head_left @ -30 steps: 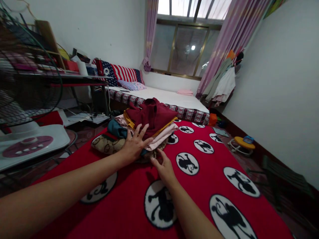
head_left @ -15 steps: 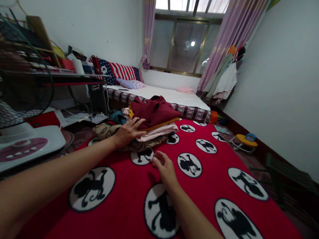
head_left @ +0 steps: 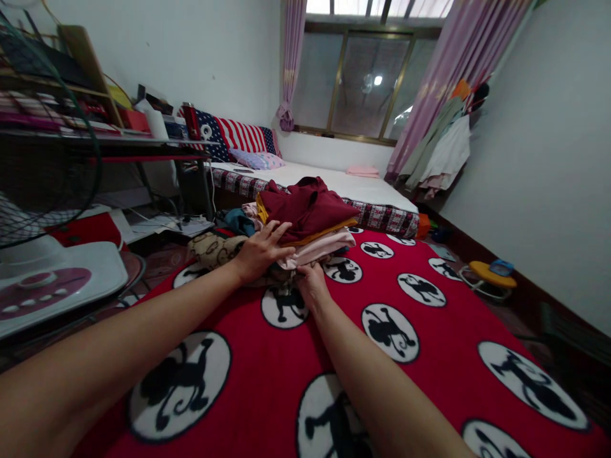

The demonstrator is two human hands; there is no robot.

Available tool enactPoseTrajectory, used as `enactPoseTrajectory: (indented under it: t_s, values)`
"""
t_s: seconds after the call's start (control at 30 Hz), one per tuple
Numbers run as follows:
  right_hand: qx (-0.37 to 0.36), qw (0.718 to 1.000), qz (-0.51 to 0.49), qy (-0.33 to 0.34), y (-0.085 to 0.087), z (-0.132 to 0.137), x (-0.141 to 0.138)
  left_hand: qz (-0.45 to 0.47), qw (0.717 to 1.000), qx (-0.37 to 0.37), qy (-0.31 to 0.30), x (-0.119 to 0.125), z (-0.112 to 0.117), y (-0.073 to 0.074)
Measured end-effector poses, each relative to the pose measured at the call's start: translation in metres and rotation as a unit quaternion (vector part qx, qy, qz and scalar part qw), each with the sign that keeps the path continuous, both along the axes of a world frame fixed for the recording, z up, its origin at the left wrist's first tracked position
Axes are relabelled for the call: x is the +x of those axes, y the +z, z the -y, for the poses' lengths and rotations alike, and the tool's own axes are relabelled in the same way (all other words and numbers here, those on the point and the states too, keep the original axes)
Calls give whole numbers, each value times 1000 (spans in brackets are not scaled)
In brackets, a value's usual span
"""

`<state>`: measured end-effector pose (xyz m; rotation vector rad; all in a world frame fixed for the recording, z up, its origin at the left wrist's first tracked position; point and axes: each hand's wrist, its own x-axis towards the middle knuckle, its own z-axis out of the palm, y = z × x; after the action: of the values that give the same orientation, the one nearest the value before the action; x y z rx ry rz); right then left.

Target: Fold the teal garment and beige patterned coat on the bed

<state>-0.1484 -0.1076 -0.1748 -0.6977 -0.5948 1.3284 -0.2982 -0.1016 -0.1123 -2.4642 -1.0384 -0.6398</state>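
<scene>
A pile of folded clothes lies on the red blanket (head_left: pixel 258 362) printed with black monkeys in white circles. On top is a maroon garment (head_left: pixel 310 207) with a mustard-yellow edge. Pale pink cloth (head_left: pixel 322 248) shows below it, then a tan and brown patterned cloth (head_left: pixel 214 250) at the bottom. My left hand (head_left: pixel 262 252) rests against the pile's near left side, fingers spread. At the pile's lower front edge, my right hand (head_left: pixel 312 284) is closed on the folded clothes, its fingertips partly hidden by the cloth.
A fan (head_left: pixel 52 273) stands at the left, before a cluttered desk (head_left: pixel 143 143). Behind the pile is a bed (head_left: pixel 329 181) with a patterned side. At the right are a yellow stool (head_left: pixel 491 273) and hanging clothes (head_left: pixel 446 149).
My right hand has moved forward from above the blanket to the pile's front edge and closed there. My left hand stays on the pile. The view has shifted slightly.
</scene>
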Motion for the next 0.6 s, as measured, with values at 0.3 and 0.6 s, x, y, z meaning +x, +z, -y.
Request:
enactPoseTrajectory:
  t_s: [0.3, 0.6]
  values:
    - [44, 999, 1, 3, -7, -51, -7, -15, 1000, 6, 0, -3, -64, -2]
    - [85, 983, 163, -19, -11, -13, 1, 25, 998, 13, 48, 7, -39, -15]
